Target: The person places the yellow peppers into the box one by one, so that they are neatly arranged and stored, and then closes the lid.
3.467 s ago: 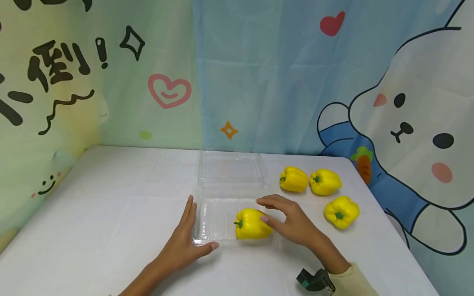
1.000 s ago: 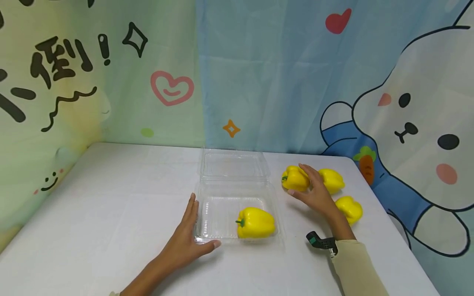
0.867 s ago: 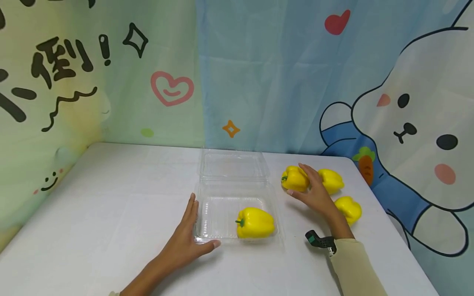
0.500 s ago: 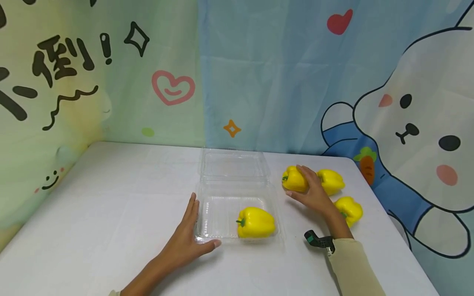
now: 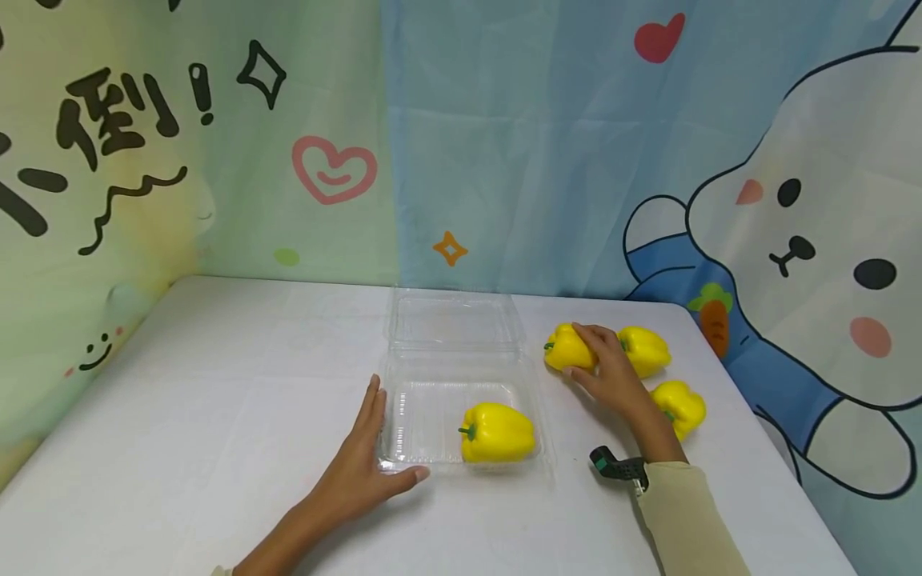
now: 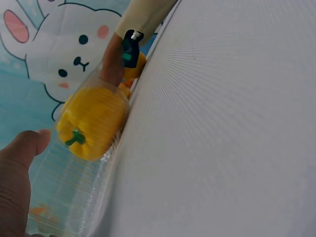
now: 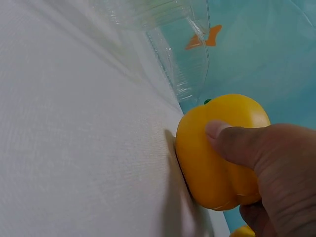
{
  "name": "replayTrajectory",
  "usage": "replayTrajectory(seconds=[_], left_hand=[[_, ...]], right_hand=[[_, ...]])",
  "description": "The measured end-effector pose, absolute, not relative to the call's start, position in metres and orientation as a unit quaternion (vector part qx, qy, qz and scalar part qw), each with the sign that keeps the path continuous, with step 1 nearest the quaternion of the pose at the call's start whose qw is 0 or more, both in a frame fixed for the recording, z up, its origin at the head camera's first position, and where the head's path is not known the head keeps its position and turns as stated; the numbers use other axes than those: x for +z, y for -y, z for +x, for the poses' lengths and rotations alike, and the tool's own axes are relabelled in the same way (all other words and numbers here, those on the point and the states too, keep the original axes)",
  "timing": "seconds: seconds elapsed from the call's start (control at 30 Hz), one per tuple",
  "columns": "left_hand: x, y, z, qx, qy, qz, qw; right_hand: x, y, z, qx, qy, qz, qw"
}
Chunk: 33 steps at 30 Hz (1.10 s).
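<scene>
Where the person's bare right hand (image 5: pixel 611 372) grips: a plump, lobed bell pepper (image 5: pixel 566 349), smooth, glossy and yellow, with a short green stem pointing left; the thumb lies across its near side and the fingers wrap the far side. Whether its underside touches the table cannot be told.
Clear container: a hinged, see-through plastic box (image 5: pixel 425 420), thin-walled, with ribbed sides and rounded corners, lying open with its lid toward the backdrop. The gripped pepper is well to the right of the lid.
Boxed pepper: a second glossy yellow pepper (image 5: pixel 499 433) lies on its side in the right part of the base, its green stem pointing left.
Bare left hand (image 5: pixel 363 460): fingers straight and together along the box's left side, thumb spread out by its near edge, well apart from the gripped pepper.
Loose peppers: two more of the same lobed shape, one (image 5: pixel 644 352) just beside the right hand and one (image 5: pixel 679 408) nearer the person, partly behind the right forearm.
Table: covered in white cloth (image 5: pixel 216 416), matt and finely woven.
</scene>
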<state>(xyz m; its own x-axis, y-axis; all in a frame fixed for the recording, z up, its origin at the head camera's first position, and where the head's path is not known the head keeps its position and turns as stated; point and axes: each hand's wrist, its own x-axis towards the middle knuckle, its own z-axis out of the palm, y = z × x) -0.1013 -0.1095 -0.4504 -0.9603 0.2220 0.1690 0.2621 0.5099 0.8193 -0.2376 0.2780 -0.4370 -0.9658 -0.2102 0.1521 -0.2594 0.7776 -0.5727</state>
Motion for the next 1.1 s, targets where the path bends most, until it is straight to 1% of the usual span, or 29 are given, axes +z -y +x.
replayTrajectory(seconds=[0.33, 0.67, 1.1], left_hand=[[-0.4524, 0.1097, -0.1006, -0.469, 0.872, -0.140, 0.023], [-0.4505, 0.1088, -0.1021, -0.468, 0.872, -0.140, 0.021], [-0.4497, 0.1087, -0.1018, -0.472, 0.870, -0.141, 0.017]], right_hand=[[-0.4374, -0.2777, -0.2386, 0.304, 0.946, 0.114, 0.025], [-0.4361, -0.2759, -0.2378, 0.298, 0.945, 0.124, 0.043], [-0.4357, -0.2739, -0.2331, 0.304, 0.945, 0.111, 0.048]])
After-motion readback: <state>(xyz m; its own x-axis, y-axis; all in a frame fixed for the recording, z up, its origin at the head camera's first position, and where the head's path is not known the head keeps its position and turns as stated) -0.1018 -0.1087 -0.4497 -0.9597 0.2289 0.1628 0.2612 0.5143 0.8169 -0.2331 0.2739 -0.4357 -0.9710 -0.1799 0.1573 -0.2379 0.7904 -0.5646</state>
